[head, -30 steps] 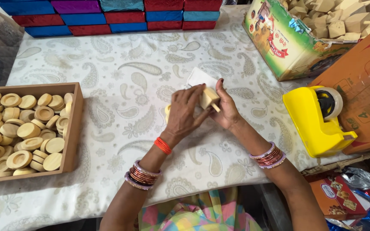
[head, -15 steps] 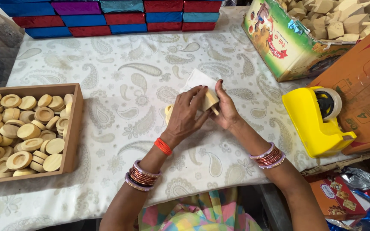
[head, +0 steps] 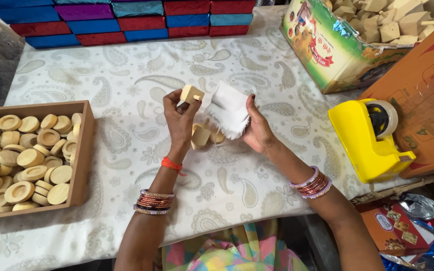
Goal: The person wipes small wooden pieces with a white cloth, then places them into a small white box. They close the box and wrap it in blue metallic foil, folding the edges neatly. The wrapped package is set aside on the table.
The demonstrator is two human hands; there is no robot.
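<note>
Holding: a small wooden piece (head: 191, 93) is pinched at the fingertips of the left hand (head: 181, 122), lifted clear of the table.
Left hand: fingers are closed around the wooden piece, which is held tilted, just above and to the left of the white cloth pouch (head: 229, 114).
Right hand: the right hand (head: 257, 131) is closed on the right edge of the white cloth pouch, with the thumb pressed on its side; the pouch is held up between the 2 hands.
Wooden piece and pouch: they are near each other but are not seen to touch.
Beneath the hands: more pale wooden pieces (head: 202, 135) are seen on the table just below the pouch, partly hidden by the hands.
Table: a white patterned tablecloth (head: 126, 80) is spread under everything.
Left side: a wooden tray (head: 84, 150) filled with round wooden discs (head: 21, 160) is set well apart from the left hand.
Right side: a yellow tape dispenser (head: 365, 138) is placed near the right forearm.
Far edge: a row of shiny coloured boxes (head: 126, 15) is stacked along the table's far side.
Far right: a printed carton (head: 322, 45) filled with wooden blocks (head: 393, 20) is seen.
</note>
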